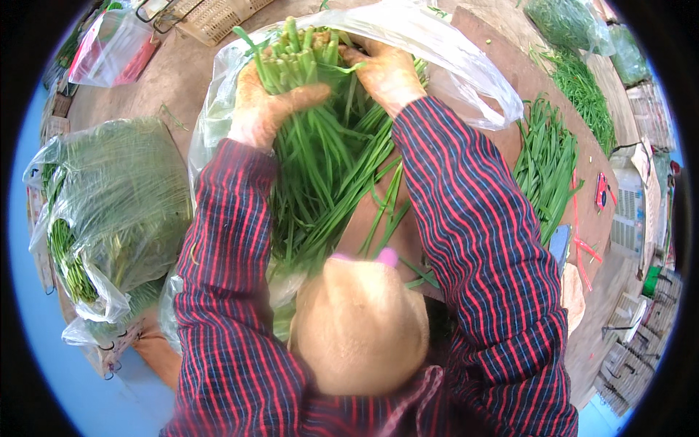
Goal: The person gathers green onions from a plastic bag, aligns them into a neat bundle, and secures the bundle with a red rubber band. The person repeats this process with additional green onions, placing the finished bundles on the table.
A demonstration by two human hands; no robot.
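My left hand [266, 109] is wrapped round a thick bundle of long, narrow-leaved greens [320, 153]. Its thumb lies across the front, just below the pale cut stem ends. From the other side my right hand [382, 73] grips the same bundle near the stems, its fingertips partly hidden behind them. The stems point away from me, and the leaves hang toward me. Around and beyond the bundle spreads a clear plastic bag [466, 62], its mouth wide. Some loose leaves [389, 211] trail below the bundle on the brown table [360, 222].
Left of me stands a full clear bag of greens [120, 204]. More loose greens [542, 160] lie at the right, beside red ties [582, 247] and a small red object [601, 191]. A woven basket [211, 18] and a red-and-clear bag [116, 51] sit at the far left.
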